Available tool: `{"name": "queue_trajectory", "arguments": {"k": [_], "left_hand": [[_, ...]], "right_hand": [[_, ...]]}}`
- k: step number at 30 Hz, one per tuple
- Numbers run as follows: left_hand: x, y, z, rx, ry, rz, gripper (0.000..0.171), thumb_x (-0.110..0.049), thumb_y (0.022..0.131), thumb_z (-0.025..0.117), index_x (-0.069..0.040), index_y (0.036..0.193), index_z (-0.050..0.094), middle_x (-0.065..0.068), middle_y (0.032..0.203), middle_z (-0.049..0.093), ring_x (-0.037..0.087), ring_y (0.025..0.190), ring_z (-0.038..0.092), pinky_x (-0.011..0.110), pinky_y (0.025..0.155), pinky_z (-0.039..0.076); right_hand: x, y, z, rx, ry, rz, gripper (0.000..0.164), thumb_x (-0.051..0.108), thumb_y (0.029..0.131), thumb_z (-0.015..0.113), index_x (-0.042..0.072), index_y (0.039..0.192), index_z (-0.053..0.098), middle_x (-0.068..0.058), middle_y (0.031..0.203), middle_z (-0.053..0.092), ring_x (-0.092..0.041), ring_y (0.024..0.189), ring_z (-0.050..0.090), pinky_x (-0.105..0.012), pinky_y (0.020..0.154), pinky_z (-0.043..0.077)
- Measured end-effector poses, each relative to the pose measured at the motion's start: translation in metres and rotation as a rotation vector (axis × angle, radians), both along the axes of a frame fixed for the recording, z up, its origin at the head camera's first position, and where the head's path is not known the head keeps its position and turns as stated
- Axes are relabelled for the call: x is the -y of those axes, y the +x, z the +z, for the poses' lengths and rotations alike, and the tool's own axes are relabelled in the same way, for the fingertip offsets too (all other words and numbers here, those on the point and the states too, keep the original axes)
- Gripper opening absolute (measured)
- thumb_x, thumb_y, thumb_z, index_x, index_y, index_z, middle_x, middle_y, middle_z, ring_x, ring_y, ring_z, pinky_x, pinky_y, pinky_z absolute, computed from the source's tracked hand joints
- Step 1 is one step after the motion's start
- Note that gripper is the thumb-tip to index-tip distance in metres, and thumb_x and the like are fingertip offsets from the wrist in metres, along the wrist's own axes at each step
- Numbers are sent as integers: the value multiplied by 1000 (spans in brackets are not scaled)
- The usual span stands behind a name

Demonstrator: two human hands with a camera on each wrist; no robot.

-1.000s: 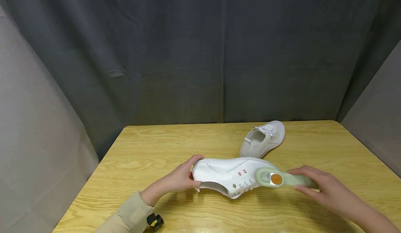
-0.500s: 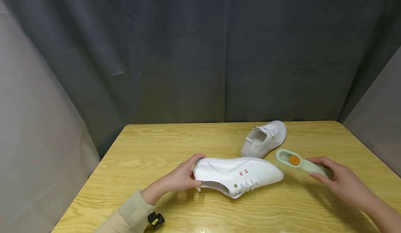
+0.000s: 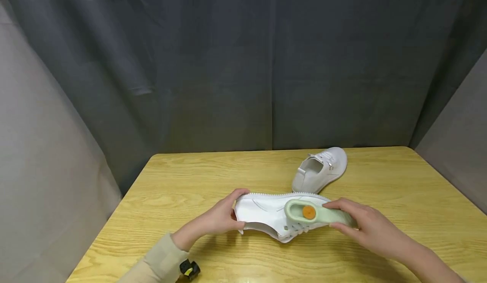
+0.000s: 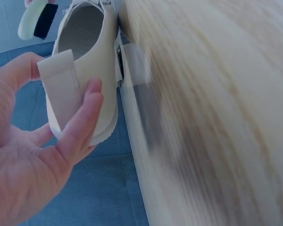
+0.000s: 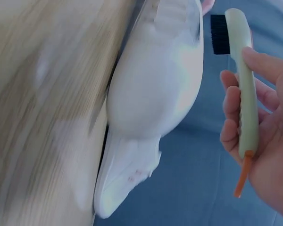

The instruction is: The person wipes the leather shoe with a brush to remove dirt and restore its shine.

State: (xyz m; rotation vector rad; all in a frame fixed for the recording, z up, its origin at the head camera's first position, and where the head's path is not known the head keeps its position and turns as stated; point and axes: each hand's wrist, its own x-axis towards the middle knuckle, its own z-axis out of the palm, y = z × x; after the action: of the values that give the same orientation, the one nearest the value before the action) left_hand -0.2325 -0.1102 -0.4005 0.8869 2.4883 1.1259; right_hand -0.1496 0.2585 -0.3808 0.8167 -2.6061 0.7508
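A white lace-up shoe (image 3: 262,207) lies on its side, its sole toward the back and its toe to the right. My left hand (image 3: 218,215) grips it at the heel; in the left wrist view, thumb and fingers hold the heel of the shoe (image 4: 104,103) around its pull tab (image 4: 61,82). My right hand (image 3: 370,226) holds a pale green shoe brush (image 3: 296,209) with an orange round button by its handle. In the head view the brush head overlaps the side and laces. The right wrist view shows the brush's black bristles (image 5: 220,35) apart from the shoe's surface.
A second white shoe (image 3: 319,171) stands behind the first, toe pointing back right. Both are on a wooden table (image 3: 198,173). A small black device (image 3: 189,269) is beside the left sleeve. Dark curtains (image 3: 228,84) hang behind the table.
The brush moved right, off the toe, half a second ago. Now it has come back left, over the shoe's side and laces. The left hand and the shoe have stayed in place.
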Motion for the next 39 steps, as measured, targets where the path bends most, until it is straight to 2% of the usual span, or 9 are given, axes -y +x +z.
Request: {"name": "queue_trajectory", "arguments": {"k": [3,5,9,16,21,27,31,33,39], "left_hand": [[0,1,0,1,-8,4,78,-4,82,75,-11,147,31,12,130,47,14,80,56,26,66,51],[-1,1,0,-1,-10,3,79,-3,82,75,-12,147,31,12,130,46,14,79,56,25,66,51],[-1,1,1,-8,-17,2,80,-3,82,75,-12,147,30,11,131,46,15,81,55,25,67,50],[-2,1,2,-25,-39,12,80,-4,81,75,-10,147,31,8,130,47,15,87,54,25,69,50],[-1,1,2,-37,-39,7,79,-5,81,76,-11,147,31,7,131,47,15,91,54,25,71,50],[0,2,2,-19,-27,4,80,-4,81,76,-14,146,32,8,132,47,14,85,56,25,69,51],[0,3,3,-2,-13,-5,80,-1,80,75,-12,146,31,10,133,46,13,81,57,25,68,51],[1,3,3,-4,-6,-16,79,-1,80,75,-9,146,31,10,133,46,13,79,57,25,67,51],[3,4,1,20,11,-33,78,0,80,74,-12,144,32,10,134,46,13,75,58,24,65,52]], "right_hand": [[10,1,2,-12,52,26,34,24,86,75,25,118,62,7,113,65,-6,95,60,-29,72,52],[11,1,3,2,79,6,33,26,87,74,25,119,62,5,114,65,-9,96,61,-32,73,53],[3,-5,6,55,76,-82,35,29,89,71,20,122,63,2,117,65,-15,100,62,-37,77,53],[-19,-15,10,82,29,-216,34,27,93,67,11,122,62,-6,111,66,-14,82,57,-37,65,47],[-32,-17,10,76,-19,-283,37,25,94,66,5,125,60,-16,113,64,-22,85,57,-37,63,45],[-37,-14,9,16,-64,-279,38,20,91,71,6,125,61,-14,114,65,-14,88,57,-30,64,47],[-36,-12,9,-13,-74,-258,38,18,89,73,9,124,62,-12,114,65,-7,88,56,-28,64,47],[-36,-11,9,-21,-75,-251,38,17,89,73,9,124,62,-12,114,65,-6,87,55,-27,63,46],[-34,-10,12,-13,-69,-251,38,17,89,72,10,124,62,-11,114,65,-6,85,55,-27,62,46]]}}
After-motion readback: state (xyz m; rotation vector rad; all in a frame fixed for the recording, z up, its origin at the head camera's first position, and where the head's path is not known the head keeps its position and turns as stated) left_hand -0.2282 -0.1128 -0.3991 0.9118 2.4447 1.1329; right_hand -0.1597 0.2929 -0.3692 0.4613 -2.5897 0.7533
